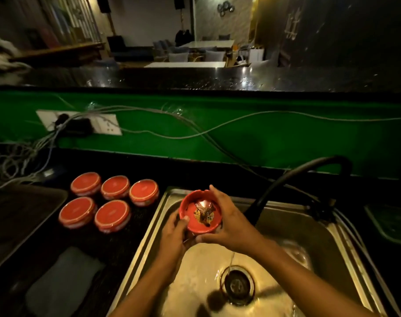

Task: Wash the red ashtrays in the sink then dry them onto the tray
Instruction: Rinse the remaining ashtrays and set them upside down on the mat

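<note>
Far left: a dark tray (23,216) on the desk (149,170), with a grey cloth (64,280) just in front of it, presumably for drying. Next, five red ashtrays (110,202) stand upside down on the desk in two rows, near the sink (346,243), probably queued for washing. Centre: a sixth ashtray (200,211) is held over the sink's left part, mouth up and tilted toward the viewer, showing brown residue inside; being round, it has no long axis, and its opening faces up and back. The left hand (174,234) grips its near-left rim, thumb over the edge. The right hand (227,216) curls round the right side and cradles it from beneath. Holding it over the basin likely keeps drips and ash contained. Right: a black faucet (309,172) arches over the sink; a thin stream falls near the drain (237,284).
</note>
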